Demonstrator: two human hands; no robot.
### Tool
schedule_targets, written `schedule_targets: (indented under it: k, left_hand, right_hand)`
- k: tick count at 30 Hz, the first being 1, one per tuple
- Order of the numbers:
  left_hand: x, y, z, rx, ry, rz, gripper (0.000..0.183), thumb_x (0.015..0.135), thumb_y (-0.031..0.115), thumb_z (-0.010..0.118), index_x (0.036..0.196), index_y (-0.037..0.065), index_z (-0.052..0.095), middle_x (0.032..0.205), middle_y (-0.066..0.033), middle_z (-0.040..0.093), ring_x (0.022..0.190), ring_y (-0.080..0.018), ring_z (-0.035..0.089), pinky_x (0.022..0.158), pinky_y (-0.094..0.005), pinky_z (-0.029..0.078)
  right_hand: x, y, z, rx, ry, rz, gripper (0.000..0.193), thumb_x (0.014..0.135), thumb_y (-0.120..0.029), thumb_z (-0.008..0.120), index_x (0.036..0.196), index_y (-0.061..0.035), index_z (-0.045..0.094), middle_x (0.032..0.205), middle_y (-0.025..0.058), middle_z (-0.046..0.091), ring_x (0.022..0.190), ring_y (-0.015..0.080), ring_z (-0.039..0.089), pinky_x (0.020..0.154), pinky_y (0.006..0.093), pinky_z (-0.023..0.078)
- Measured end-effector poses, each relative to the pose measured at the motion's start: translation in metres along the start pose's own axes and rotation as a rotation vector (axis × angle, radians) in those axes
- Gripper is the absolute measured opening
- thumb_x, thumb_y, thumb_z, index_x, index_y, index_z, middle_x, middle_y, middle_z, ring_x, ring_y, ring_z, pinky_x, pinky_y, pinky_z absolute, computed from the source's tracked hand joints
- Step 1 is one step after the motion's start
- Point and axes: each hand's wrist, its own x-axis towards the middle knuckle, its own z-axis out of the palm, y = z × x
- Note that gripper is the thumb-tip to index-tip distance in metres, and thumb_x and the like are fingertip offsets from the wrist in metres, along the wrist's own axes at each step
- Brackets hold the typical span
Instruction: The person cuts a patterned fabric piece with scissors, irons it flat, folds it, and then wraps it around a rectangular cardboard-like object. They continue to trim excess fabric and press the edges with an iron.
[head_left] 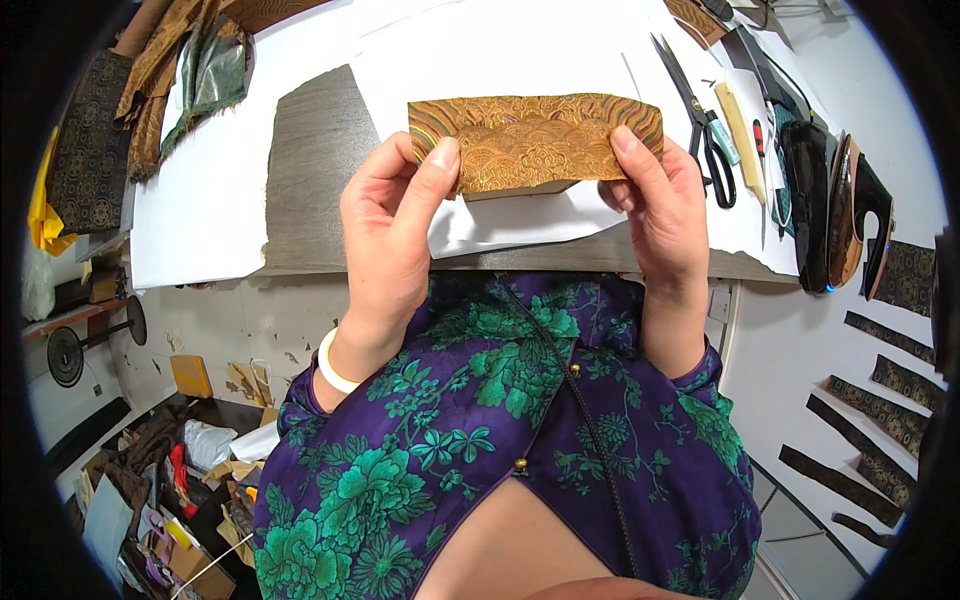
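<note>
Brocade strip (535, 150), gold: likely light, pliable, fray-prone; best held near 2 ends, where your left hand (388, 210) and right hand (668, 205) pinch it, thumbs uppermost.

Left wrist (368, 340) and right wrist (680, 300) lie by the near edge of the surface (320, 180), hands reaching inward past it. Left hand (385, 225): pinch grip, left thumb (430, 185) in front, slanting up toward the right, bent fingers behind. Right hand (668, 215): roughly mirrored pinch, right thumb (642, 162) slanting up toward the left, other fingers curled underneath. Hands well apart, at similar height; thumbs face the wearer.
</note>
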Motion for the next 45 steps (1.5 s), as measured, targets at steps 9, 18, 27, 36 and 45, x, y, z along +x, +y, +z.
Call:
schedule_targets:
  k: [9, 18, 27, 36, 45]
  left_hand:
    - [0.011, 0.011, 0.002, 0.796, -0.068, 0.603, 0.02, 0.091, -0.002, 0.065, 0.108, 0.006, 0.072, 0.124, -0.0115, 0.058, 0.118, -0.0227, 0.052, 0.093, -0.0336, 0.046]
    - [0.007, 0.015, 0.002, 0.756, -0.142, 0.519, 0.017, 0.094, -0.001, 0.059, 0.105, 0.004, 0.073, 0.127, -0.0137, 0.059, 0.112, -0.0205, 0.059, 0.095, -0.0349, 0.047]
    - [0.018, 0.031, 0.008, 0.836, -0.276, 0.571, 0.018, 0.084, -0.002, 0.071, 0.101, 0.001, 0.072, 0.111, -0.0119, 0.068, 0.108, -0.0239, 0.062, 0.099, -0.0379, 0.045]
    - [0.023, 0.018, 0.007, 0.716, -0.322, 0.491, 0.022, 0.076, 0.001, 0.08, 0.097, 0.002, 0.073, 0.091, -0.0073, 0.07, 0.086, -0.0214, 0.063, 0.089, -0.0396, 0.045]
    - [0.018, 0.007, 0.007, 0.596, -0.245, 0.436, 0.028, 0.078, 0.002, 0.082, 0.104, 0.002, 0.071, 0.087, -0.005, 0.071, 0.083, -0.0178, 0.067, 0.105, -0.0408, 0.042]
  right_hand:
    - [0.006, -0.023, 0.01, -1.2, 0.072, -0.986, 0.036, 0.078, 0.0, 0.073, 0.113, -0.0095, 0.071, 0.118, 0.0068, 0.064, 0.115, 0.0273, 0.051, 0.097, 0.0403, 0.044]
    - [0.014, -0.027, 0.019, -1.031, -0.168, -0.839, 0.021, 0.072, -0.013, 0.084, 0.091, -0.0109, 0.077, 0.098, 0.001, 0.067, 0.097, 0.0246, 0.057, 0.084, 0.0361, 0.045]
    - [0.011, -0.025, 0.016, -0.987, -0.241, -0.669, 0.025, 0.077, -0.003, 0.081, 0.101, -0.0009, 0.074, 0.103, 0.0063, 0.06, 0.09, 0.0144, 0.063, 0.075, 0.0255, 0.059]
    - [0.012, -0.022, 0.012, -0.904, -0.106, -0.696, 0.047, 0.074, -0.026, 0.087, 0.111, -0.0042, 0.068, 0.106, 0.0081, 0.065, 0.101, 0.0263, 0.06, 0.088, 0.0369, 0.048]
    - [-0.006, -0.005, -0.026, -0.363, 0.099, 0.029, 0.064, 0.103, -0.059, 0.043, 0.107, 0.0009, 0.067, 0.086, 0.0044, 0.067, 0.081, 0.014, 0.058, 0.08, 0.0252, 0.045]
